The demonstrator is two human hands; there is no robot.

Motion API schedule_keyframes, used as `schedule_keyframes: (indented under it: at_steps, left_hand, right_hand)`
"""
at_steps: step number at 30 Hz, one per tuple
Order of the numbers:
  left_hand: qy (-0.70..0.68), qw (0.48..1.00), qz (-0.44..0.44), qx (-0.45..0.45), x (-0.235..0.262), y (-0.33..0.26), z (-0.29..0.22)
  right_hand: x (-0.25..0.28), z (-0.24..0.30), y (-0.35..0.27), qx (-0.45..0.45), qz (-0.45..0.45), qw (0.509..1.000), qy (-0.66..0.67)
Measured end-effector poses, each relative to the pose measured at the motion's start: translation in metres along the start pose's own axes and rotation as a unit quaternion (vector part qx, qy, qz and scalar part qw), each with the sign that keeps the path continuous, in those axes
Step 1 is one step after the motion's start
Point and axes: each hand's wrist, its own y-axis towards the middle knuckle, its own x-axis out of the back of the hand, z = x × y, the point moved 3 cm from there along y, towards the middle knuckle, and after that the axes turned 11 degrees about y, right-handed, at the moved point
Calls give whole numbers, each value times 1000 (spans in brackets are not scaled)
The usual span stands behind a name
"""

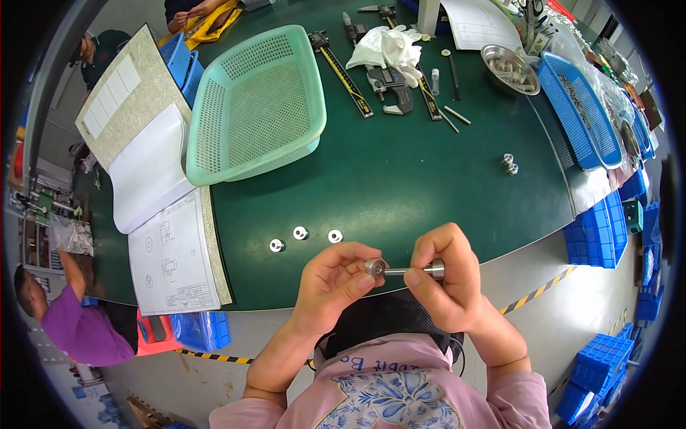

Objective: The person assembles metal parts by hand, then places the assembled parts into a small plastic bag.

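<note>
Over the table's near edge, my left hand (341, 284) pinches a small round metal bushing (374, 268) between thumb and fingers. My right hand (448, 279) is closed on a steel plug gauge (434, 269) with a thick cylindrical grip and a thin shaft. That shaft points left and meets the bushing; how deep it sits inside cannot be seen. Three similar bushings, a left one (276, 245), a middle one (300, 233) and a right one (334, 236), stand apart on the green table (400, 179) just beyond my left hand.
Two more metal parts (510, 164) lie farther right. A green basket (250, 171) and a binder with drawings (171, 257) occupy the left. Calipers (343, 75), a micrometer (390, 89), white gloves (386, 48), a steel bowl (509, 70) and a blue basket (580, 111) lie farther back. Other people are nearby.
</note>
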Motion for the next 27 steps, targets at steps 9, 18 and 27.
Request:
schedule_keyframes:
  at_steps: [9, 18, 27]
  left_hand:
    - [27, 999, 4, -44, 1, 0, 0]
    - [38, 998, -24, -45, 5, -2, 6]
    - [165, 984, 59, -26, 6, 3, -9]
  right_hand:
    - [-4, -2, -2, 18, 13, 999, -44]
    - [-8, -10, -12, 5, 27, 1000, -16]
    - [-5, -5, -10, 52, 46, 996, -51]
